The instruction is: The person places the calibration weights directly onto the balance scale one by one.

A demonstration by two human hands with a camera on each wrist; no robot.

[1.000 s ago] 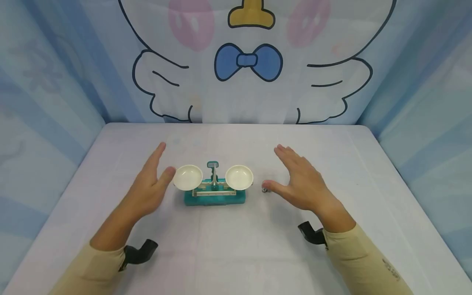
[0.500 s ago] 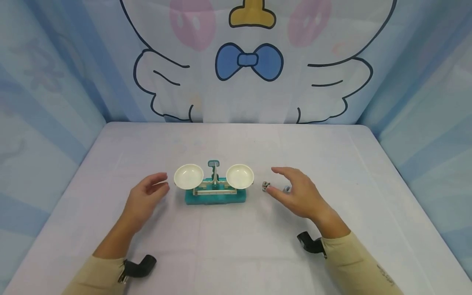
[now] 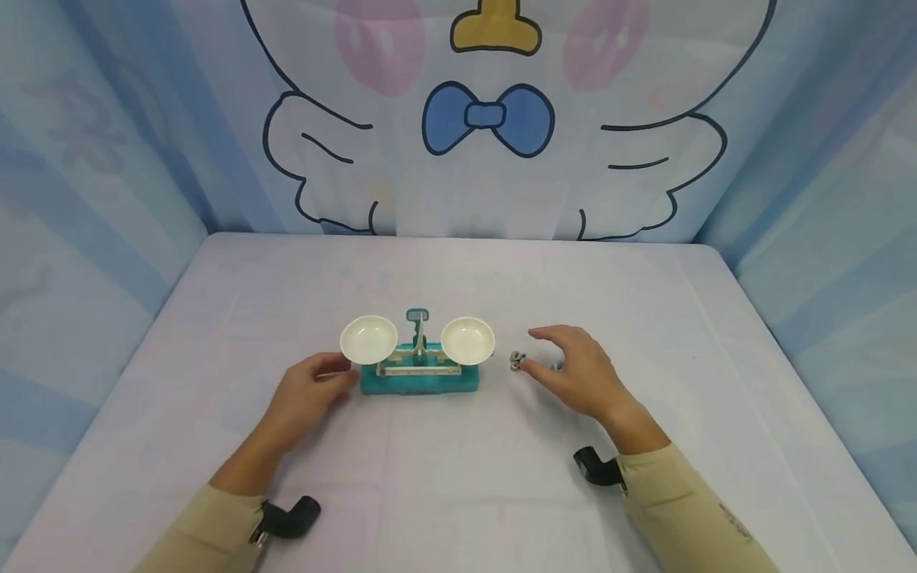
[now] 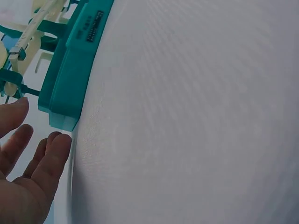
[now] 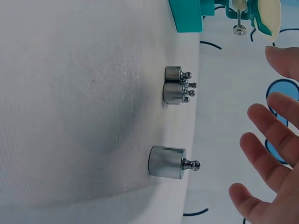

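Observation:
A green balance scale (image 3: 419, 382) with two cream pans stands on the white table. My left hand (image 3: 306, 402) is at the scale's left end, below the left pan (image 3: 368, 340). In the left wrist view its fingers (image 4: 52, 163) are loosely bent just short of the green base (image 4: 70, 70), with nothing between them. My right hand (image 3: 582, 374) hovers over the metal weights, fingers spread and holding nothing. The right wrist view shows a large cylindrical weight (image 5: 167, 162) standing apart from a cluster of smaller knobbed weights (image 5: 174, 92).
The right pan (image 3: 468, 341) sits between the scale's post and the weights. A printed curtain (image 3: 487, 191) hangs behind the table's (image 3: 458, 477) far edge, and blue curtains flank both sides.
My left hand has come down, its fingers drawing together, and moved right to the scale's left end. My right hand has lowered by the weights, its fingers more bent. The scale stays put.

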